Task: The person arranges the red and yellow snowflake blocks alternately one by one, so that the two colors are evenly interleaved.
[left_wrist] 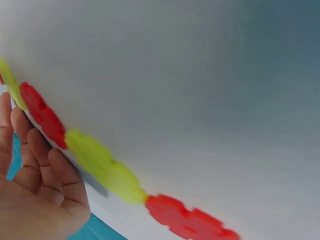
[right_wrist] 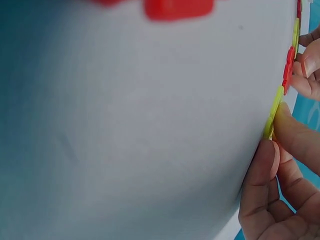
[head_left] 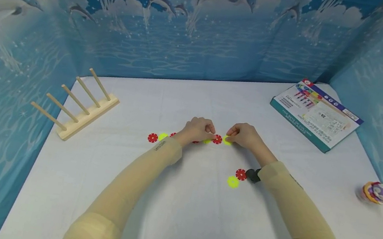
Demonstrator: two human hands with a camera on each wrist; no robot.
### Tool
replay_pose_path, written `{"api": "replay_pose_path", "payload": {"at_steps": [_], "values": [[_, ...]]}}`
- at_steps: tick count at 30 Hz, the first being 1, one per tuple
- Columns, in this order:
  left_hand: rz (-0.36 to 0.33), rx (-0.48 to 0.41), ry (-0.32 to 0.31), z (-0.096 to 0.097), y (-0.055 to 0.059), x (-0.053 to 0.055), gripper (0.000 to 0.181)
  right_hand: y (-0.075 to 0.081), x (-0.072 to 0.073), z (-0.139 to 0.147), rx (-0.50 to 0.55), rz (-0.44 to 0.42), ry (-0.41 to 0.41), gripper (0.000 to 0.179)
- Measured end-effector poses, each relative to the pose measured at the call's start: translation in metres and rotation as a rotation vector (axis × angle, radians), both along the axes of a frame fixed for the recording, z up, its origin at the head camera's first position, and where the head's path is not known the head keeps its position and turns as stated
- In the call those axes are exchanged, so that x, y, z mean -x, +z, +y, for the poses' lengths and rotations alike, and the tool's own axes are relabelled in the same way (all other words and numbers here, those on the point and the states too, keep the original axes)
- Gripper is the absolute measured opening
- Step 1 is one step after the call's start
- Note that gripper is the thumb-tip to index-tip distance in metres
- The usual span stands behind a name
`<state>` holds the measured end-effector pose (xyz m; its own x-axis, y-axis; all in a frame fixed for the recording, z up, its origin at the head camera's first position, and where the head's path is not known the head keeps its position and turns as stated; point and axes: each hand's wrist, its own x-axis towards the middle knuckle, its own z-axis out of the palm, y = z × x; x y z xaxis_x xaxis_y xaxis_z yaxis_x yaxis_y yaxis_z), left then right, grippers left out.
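A row of red and yellow notched plastic discs is joined edge to edge on the white cloth, with a red disc [head_left: 152, 137] at its left end. My left hand [head_left: 198, 131] reaches over the row, hiding part of it, and holds a red disc [head_left: 217, 139] near the right end between thumb and fingers. In the left wrist view, its other fingers [left_wrist: 65, 175] curl beside a yellow disc [left_wrist: 105, 167]. My right hand [head_left: 246, 136] pinches a yellow disc [head_left: 228, 140], whose edge meets that red disc in the right wrist view.
Closer to me lie a loose red disc [head_left: 241, 174] and a yellow disc [head_left: 233, 181], by a black object [head_left: 253, 175] at the right sleeve. A wooden peg stand [head_left: 88, 117] is at left, a box [head_left: 316, 114] back right, a purple toy [head_left: 380, 193] far right.
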<state>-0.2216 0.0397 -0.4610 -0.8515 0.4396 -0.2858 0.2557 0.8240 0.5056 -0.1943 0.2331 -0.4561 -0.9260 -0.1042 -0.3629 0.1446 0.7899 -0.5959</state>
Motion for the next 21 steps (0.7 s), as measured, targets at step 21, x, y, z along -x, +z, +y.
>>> {"api": "replay_pose_path", "payload": {"at_steps": [21], "values": [[0.092,0.009,-0.015,0.022,-0.002,-0.006,0.025,0.001,0.002,-0.003,-0.019,-0.008,-0.038,0.016]]}}
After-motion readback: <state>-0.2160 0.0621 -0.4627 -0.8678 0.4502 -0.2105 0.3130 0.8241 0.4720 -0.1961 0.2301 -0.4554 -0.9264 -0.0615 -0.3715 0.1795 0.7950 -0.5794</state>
